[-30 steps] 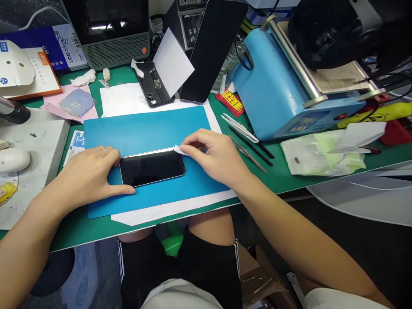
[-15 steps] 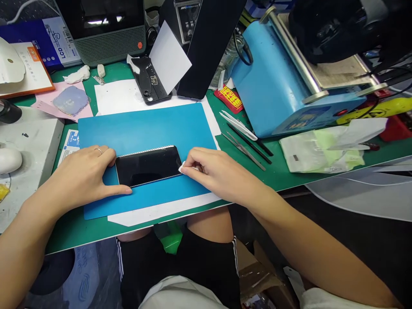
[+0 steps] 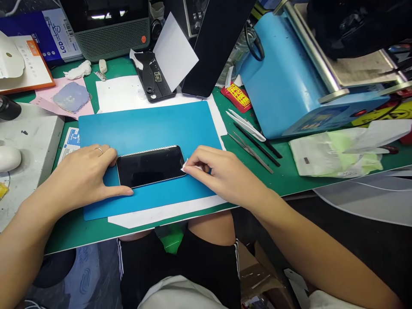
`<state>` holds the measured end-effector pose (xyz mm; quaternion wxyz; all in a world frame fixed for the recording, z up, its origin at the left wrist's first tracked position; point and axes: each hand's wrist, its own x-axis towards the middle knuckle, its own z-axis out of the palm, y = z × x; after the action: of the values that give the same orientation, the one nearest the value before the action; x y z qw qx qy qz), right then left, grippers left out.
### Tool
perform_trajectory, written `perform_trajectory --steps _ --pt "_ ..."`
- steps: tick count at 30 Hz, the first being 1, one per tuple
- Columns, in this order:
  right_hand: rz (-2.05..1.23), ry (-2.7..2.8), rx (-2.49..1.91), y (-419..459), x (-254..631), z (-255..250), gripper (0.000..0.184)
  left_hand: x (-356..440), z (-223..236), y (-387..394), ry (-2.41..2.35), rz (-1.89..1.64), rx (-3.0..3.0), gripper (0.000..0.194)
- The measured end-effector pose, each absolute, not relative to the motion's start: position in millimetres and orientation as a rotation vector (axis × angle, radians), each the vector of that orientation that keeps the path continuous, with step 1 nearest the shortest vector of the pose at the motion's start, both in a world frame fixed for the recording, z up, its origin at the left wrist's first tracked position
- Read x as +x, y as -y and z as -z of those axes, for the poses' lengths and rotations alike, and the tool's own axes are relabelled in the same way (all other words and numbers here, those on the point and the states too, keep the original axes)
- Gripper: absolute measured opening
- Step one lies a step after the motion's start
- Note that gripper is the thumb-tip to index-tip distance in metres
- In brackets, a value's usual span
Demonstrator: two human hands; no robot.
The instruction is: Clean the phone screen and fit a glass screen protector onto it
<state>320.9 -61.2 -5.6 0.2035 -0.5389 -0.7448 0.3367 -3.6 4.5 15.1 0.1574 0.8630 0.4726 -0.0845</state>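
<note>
The left hand (image 3: 88, 169), thumb and fingers spread, braces the left end of the phone (image 3: 149, 168), which lies on the blue mat (image 3: 144, 125) between both hands; light, even pressure suits. The right hand (image 3: 222, 174) pinches a white scrap (image 3: 184, 166) (tissue, perhaps) at the right end, best worked gently along the edge.

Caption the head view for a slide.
Left hand spread around one end of a phone on a blue mat; right hand pinches a white scrap at the other.

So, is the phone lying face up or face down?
Face up: the phone lies flat on the blue mat, its dark, glossy screen showing.
</note>
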Motion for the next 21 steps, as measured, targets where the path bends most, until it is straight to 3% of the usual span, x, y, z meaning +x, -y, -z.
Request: perform_trajectory --steps 11,21 --pt "-0.891 1.973 -1.448 68.6 324.5 16.9 0.021 -5.5 -15.2 -5.5 -1.321 0.289 2.526 0.068" --pt "-0.812 2.138 -1.462 23.5 318.7 15.8 0.02 -6.0 -11.9 -4.2 -1.327 0.222 2.494 0.067"
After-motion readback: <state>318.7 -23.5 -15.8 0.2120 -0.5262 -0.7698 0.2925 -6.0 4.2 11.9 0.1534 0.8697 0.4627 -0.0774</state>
